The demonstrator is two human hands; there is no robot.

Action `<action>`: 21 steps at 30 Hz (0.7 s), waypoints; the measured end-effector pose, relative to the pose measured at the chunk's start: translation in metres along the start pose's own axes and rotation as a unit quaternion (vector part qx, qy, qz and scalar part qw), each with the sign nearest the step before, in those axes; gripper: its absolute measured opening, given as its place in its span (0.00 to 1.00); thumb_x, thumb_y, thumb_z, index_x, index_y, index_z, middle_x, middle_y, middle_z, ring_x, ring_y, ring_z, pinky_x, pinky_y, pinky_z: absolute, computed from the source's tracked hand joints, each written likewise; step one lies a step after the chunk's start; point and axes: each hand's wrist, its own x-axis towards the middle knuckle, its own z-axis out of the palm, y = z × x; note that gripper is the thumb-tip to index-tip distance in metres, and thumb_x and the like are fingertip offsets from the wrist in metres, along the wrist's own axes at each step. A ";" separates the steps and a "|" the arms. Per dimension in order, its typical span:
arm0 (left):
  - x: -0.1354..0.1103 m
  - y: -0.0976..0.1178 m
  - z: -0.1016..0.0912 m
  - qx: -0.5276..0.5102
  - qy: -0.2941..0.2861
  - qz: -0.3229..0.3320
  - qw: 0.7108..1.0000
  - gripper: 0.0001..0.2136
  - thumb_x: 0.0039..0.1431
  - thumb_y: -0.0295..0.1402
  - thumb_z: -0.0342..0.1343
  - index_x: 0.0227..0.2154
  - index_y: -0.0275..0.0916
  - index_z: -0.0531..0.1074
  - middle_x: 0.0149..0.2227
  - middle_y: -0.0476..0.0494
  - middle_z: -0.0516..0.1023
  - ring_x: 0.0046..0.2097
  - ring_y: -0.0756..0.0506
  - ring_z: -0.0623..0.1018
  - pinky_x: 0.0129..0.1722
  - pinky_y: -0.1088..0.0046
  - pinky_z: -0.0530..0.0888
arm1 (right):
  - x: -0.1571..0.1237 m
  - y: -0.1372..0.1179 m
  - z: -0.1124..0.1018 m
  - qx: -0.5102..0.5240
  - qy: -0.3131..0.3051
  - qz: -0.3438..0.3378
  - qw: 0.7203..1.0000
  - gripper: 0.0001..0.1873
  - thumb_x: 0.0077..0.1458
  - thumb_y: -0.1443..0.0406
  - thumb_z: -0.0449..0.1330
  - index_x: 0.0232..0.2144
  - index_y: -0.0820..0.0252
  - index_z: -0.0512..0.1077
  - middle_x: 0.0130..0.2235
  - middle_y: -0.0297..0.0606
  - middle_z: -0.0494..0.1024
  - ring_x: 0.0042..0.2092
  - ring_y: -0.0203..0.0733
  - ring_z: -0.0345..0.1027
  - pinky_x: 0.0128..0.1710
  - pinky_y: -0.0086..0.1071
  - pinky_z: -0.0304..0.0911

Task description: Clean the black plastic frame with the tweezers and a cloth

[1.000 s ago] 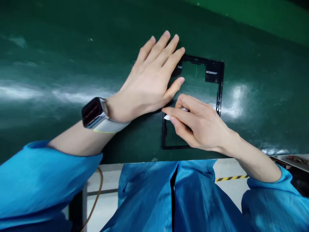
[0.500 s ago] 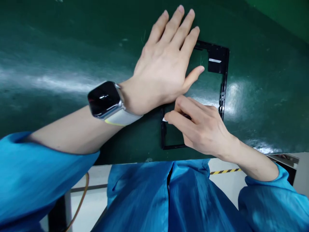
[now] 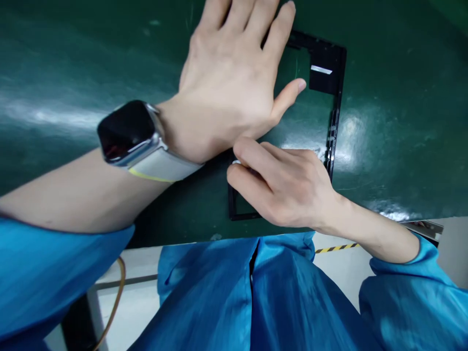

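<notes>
A thin black rectangular frame (image 3: 338, 105) with an open middle lies on the green tabletop. A wider plate with a silvery strip (image 3: 321, 70) fills its far right corner. My left hand (image 3: 234, 68) rests palm down across the frame's left side and covers much of it. Its fingers are spread, the tips partly cut off by the picture's top edge. Just below the left wrist, my right hand (image 3: 281, 180) is closed in a pinch at the frame's near left side. A small white piece (image 3: 237, 162) shows between thumb and forefinger; most of it is hidden.
The green tabletop (image 3: 395, 146) is glossy, and its near edge runs close in front of my body. Below it are a brown cable (image 3: 119, 297) at the left and yellow-black floor tape (image 3: 336, 248). A smartwatch (image 3: 127, 129) is on my left wrist.
My right hand has slid a little away from me along the frame's left side, the white piece still in its fingers. The whole view has shifted slightly. My left hand stays flat.
</notes>
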 end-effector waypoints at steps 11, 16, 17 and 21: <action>0.002 0.002 -0.001 0.005 -0.020 -0.005 1.000 0.42 0.68 0.44 0.44 0.77 0.31 0.36 0.83 0.44 0.35 0.83 0.30 0.33 0.85 0.43 0.33 | 0.010 0.008 0.002 0.035 0.003 0.027 0.999 0.22 0.73 0.68 0.39 0.31 0.59 0.69 0.23 0.26 0.61 0.26 0.26 0.52 0.28 0.32 0.42; -0.002 -0.001 0.002 -0.028 0.015 0.007 0.999 0.41 0.67 0.50 0.37 0.78 0.34 0.40 0.83 0.54 0.36 0.84 0.34 0.35 0.85 0.50 0.32 | 0.007 0.001 -0.003 0.015 -0.016 -0.030 0.999 0.23 0.72 0.73 0.38 0.29 0.59 0.67 0.27 0.29 0.68 0.27 0.28 0.54 0.27 0.35 0.38; -0.002 -0.001 0.003 -0.026 0.015 0.009 1.000 0.41 0.67 0.50 0.36 0.78 0.33 0.40 0.83 0.53 0.35 0.84 0.34 0.35 0.85 0.50 0.32 | 0.007 0.000 -0.005 0.008 -0.023 -0.028 0.999 0.23 0.72 0.73 0.38 0.29 0.59 0.66 0.26 0.29 0.66 0.27 0.28 0.53 0.28 0.35 0.38; -0.003 -0.001 0.002 0.001 0.006 0.010 1.000 0.42 0.66 0.49 0.33 0.77 0.30 0.37 0.83 0.47 0.35 0.83 0.31 0.37 0.84 0.46 0.33 | 0.009 0.001 -0.005 -0.010 -0.037 0.001 0.999 0.24 0.73 0.71 0.37 0.31 0.59 0.68 0.22 0.27 0.57 0.25 0.27 0.51 0.28 0.32 0.38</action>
